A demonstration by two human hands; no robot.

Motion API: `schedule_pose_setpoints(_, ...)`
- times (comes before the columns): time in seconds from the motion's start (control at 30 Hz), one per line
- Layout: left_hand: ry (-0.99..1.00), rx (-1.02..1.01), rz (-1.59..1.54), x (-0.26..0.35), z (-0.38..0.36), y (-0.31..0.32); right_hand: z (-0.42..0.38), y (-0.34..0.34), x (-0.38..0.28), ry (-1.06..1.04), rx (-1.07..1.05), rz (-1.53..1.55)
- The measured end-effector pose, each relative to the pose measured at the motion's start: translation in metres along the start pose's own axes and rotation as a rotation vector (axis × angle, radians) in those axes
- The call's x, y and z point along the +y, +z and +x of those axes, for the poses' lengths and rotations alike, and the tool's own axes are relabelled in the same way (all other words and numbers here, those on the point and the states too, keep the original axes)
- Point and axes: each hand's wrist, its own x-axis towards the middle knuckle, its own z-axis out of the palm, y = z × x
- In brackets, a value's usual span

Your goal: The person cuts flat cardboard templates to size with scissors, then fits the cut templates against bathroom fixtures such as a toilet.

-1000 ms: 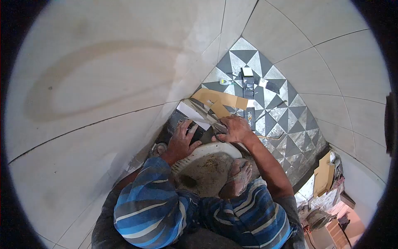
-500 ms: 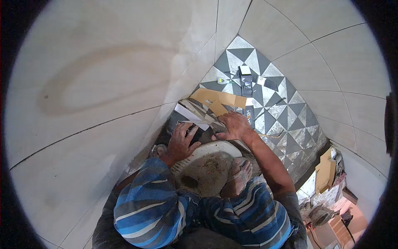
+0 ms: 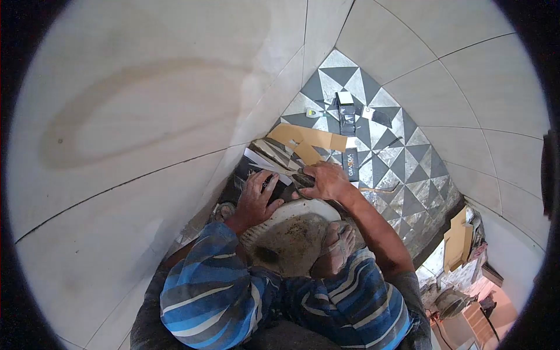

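My right hand [image 3: 326,179] is closed around the handles of a pair of scissors [image 3: 287,171]. Its pale blades point left, parted over a black cardboard piece [image 3: 240,174] with a white strip [image 3: 262,159] along its upper side. My left hand [image 3: 255,197] grips that cardboard at its near side, fingers over the top and thumb towards me. Its underside is hidden. Just below both hands lies the white ribbed rim of a dirt-covered squat toilet pan [image 3: 315,209]. My sandalled foot [image 3: 336,245] rests on its right side.
Brown cardboard [image 3: 303,137] lies beyond my hands. Black boxes [image 3: 346,119] and a small green-and-white bottle [image 3: 314,113] are on the patterned floor. Tiled walls [image 3: 146,116] close in left and right. Boxes and clutter [image 3: 461,239] stand at lower right.
The scissor blades have opened wider, and my right hand has shifted slightly left. The white strip has tilted a little. My left hand stays nearly in place.
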Motion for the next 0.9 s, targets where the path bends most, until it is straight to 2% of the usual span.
schedule_pose_setpoints(0.23, 0.003, -0.008, -0.009, 0.001, 0.001, -0.002, 0.001, 0.0, -0.007, 0.082, -0.09, 0.001)
schedule_pose_setpoints(0.4, 0.012, 0.02, -0.019, 0.004, 0.002, -0.003, -0.002, 0.009, -0.004, 0.011, 0.027, 0.019)
schedule_pose_setpoints(0.7, 0.002, 0.0, -0.002, 0.003, 0.0, 0.001, 0.002, 0.019, 0.002, -0.005, 0.036, -0.048)
schedule_pose_setpoints(0.9, -0.017, -0.017, -0.006, 0.004, 0.003, -0.001, -0.001, 0.022, 0.002, 0.018, 0.058, 0.03)
